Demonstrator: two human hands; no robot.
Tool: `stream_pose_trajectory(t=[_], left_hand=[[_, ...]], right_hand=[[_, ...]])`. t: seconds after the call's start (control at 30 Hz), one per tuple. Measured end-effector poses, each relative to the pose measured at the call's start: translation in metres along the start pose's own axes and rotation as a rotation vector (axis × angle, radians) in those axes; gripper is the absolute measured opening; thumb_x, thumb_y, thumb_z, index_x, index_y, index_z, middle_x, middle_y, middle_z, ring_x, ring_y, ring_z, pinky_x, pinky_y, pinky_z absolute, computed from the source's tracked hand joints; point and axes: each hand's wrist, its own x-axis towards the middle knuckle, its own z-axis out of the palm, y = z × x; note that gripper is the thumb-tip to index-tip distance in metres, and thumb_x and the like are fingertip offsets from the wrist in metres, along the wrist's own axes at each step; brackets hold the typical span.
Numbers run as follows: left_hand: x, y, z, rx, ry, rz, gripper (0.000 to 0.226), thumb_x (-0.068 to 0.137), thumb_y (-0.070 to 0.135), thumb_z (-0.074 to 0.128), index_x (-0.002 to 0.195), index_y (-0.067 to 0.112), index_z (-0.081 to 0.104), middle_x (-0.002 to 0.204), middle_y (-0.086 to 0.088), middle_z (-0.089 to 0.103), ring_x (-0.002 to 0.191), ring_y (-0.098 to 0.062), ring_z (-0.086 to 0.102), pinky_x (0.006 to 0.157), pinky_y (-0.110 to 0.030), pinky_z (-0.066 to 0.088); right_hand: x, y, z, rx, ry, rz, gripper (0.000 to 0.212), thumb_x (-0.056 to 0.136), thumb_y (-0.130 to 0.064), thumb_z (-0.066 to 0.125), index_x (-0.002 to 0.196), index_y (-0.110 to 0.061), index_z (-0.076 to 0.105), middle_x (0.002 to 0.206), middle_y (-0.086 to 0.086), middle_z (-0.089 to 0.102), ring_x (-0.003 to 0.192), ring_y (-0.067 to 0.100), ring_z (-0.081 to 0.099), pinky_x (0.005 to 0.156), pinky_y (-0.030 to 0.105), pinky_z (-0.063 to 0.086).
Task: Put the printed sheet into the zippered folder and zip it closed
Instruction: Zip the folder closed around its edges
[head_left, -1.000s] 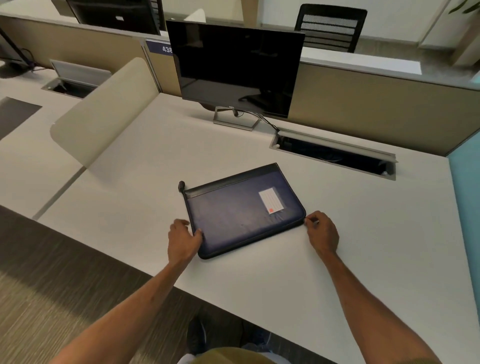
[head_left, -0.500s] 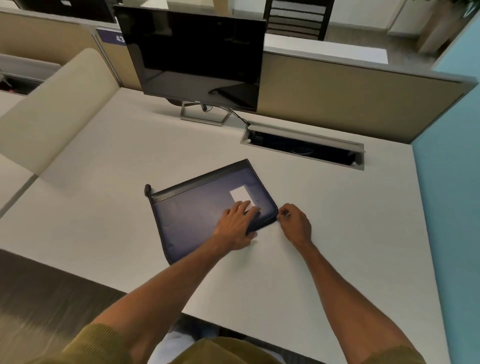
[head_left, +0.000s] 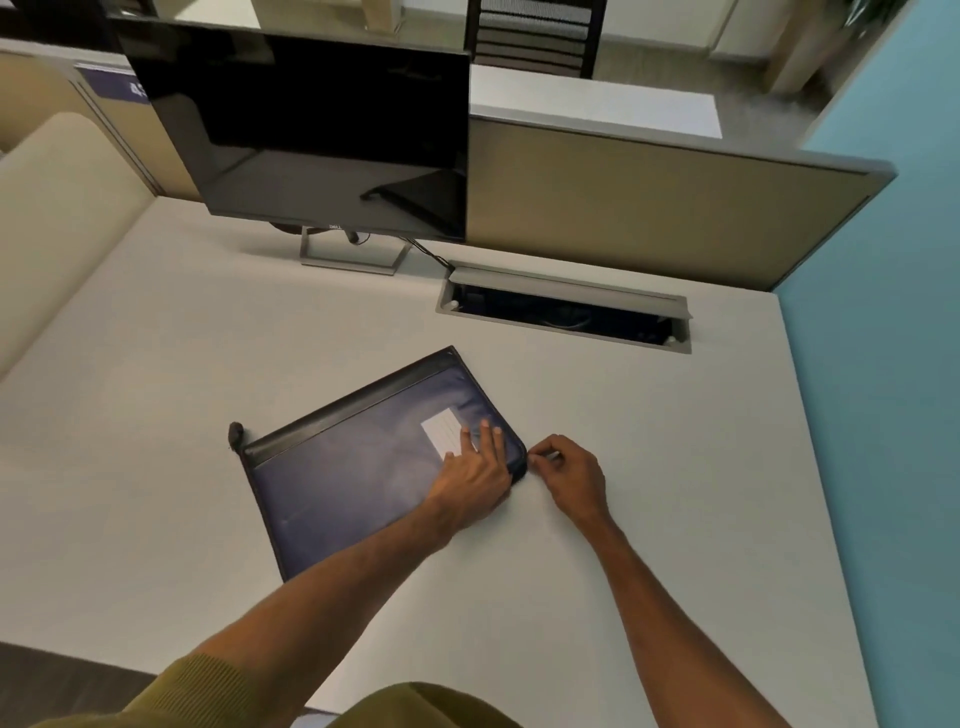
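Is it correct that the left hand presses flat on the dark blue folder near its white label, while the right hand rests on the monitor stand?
Not quite. In the head view the right hand pinches at the corner of the dark blue folder, not the monitor stand. The left hand does press beside the white label.

Folder: dark navy, with black edging and a black strip along its far edge; white label with faint ruled lines. Bench: plain off-white. Monitor: glossy black screen on a silver stand. Partition: tan, grey-capped. Side wall: teal. Sleeves: olive green. Cable tray: grey frame, dark interior.
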Motion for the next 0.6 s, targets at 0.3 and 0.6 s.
stream_pose_trajectory(t=[0.3, 0.6], left_hand=[[-0.008, -0.006, -0.001, 0.241, 0.063, 0.031, 0.073, 0.096, 0.054, 0.074, 0.141, -0.004, 0.068, 0.14, -0.032, 0.067, 0.106, -0.053, 0.077, 0.056, -0.051, 0.067], [0.007, -0.012, -0.003, 0.109, 0.005, -0.007, 0.071, 0.111, 0.044, 0.055, 0.156, -0.011, 0.046, 0.154, -0.039, 0.049, 0.122, -0.063, 0.066, 0.07, -0.058, 0.068]], right_hand=[[0.058, -0.028, 0.006, 0.126, -0.09, 0.0, 0.008, 0.096, -0.018, 0.075, 0.095, -0.01, 0.077, 0.092, 0.006, 0.079, 0.087, 0.03, 0.076, 0.086, 0.053, 0.062], [0.095, -0.055, 0.011, 0.015, -0.166, -0.134, 0.01, 0.097, -0.017, 0.075, 0.101, -0.008, 0.077, 0.1, 0.006, 0.079, 0.092, 0.028, 0.074, 0.088, 0.049, 0.062]])
